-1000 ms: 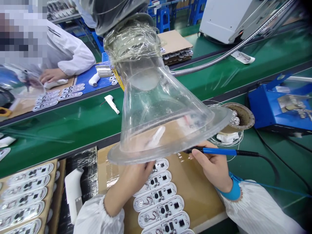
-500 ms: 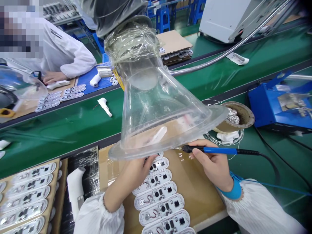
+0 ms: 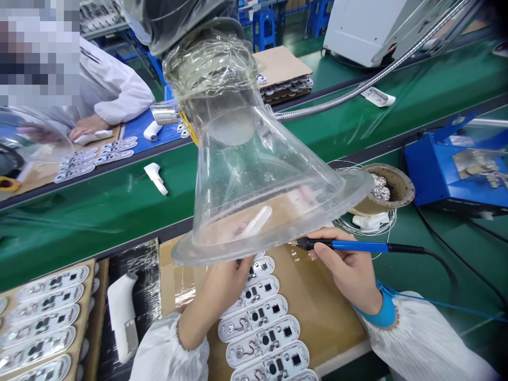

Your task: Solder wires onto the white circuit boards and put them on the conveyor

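Observation:
In my right hand (image 3: 343,264) I hold a soldering iron (image 3: 357,245) with a blue handle and black grip, its tip pointing left under the hood rim. A blue wrist strap (image 3: 383,312) circles that wrist. My left hand (image 3: 228,286) is closed at the upper end of a row of white oval casings with circuit boards (image 3: 262,338). Its fingertips are partly hidden by the clear fume hood (image 3: 257,169), so what they hold is unclear. A long white piece (image 3: 256,222) shows blurred through the hood. The casings lie on a brown cardboard sheet (image 3: 329,317).
More casings (image 3: 47,307) lie on stacked cardboard at left, beside a white thermometer-like housing (image 3: 123,315). A round pot with metallic wool (image 3: 391,185) and a blue stand (image 3: 448,169) are at right. White parts rest on the green conveyor (image 3: 99,211). A co-worker (image 3: 115,84) sits across.
The white housing on the conveyor has shifted left. My left forearm has moved slightly to the right, while my right hand with the soldering iron stays nearly still.

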The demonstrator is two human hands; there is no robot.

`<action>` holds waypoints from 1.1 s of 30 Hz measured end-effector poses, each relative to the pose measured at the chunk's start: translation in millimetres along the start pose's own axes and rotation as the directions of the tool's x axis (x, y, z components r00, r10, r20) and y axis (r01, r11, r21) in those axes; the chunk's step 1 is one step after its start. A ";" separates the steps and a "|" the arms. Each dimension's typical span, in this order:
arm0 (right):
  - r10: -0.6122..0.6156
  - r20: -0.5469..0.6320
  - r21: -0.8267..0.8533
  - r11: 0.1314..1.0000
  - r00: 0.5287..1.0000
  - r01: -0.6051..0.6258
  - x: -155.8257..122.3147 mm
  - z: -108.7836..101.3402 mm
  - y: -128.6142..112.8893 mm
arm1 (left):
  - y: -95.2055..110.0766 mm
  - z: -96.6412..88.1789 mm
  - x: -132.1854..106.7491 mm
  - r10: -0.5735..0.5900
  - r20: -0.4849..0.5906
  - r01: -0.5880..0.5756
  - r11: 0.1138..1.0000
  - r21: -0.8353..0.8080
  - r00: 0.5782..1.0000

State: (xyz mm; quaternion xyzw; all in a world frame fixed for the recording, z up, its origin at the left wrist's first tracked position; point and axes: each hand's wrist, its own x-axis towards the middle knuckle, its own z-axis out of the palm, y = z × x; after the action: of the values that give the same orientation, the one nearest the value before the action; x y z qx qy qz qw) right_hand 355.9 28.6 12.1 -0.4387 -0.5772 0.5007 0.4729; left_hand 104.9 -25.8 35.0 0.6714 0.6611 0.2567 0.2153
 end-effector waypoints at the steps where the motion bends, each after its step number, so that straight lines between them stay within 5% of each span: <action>1: -0.003 0.005 -0.010 1.000 1.000 0.003 -0.2 0.1 0.2 | -0.7 2.9 -1.0 -0.001 -0.006 0.001 1.000 0.009 1.000; 12: 0.014 0.085 0.003 1.000 0.996 -0.014 -2.5 2.2 0.2 | -6.7 18.0 -6.3 0.070 -0.074 -0.061 0.991 0.122 0.995; 33: -0.025 0.081 -0.021 0.999 0.996 0.027 0.9 3.0 -3.1 | 0.3 16.1 -3.6 0.146 -0.093 -0.122 0.967 0.223 0.985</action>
State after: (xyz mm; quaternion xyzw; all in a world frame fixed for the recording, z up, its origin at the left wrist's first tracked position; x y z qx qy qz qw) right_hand 352.7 28.6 15.1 -0.4158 -0.6071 0.5055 0.4505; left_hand 115.3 -28.6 22.5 0.7191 0.6487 0.2334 0.0870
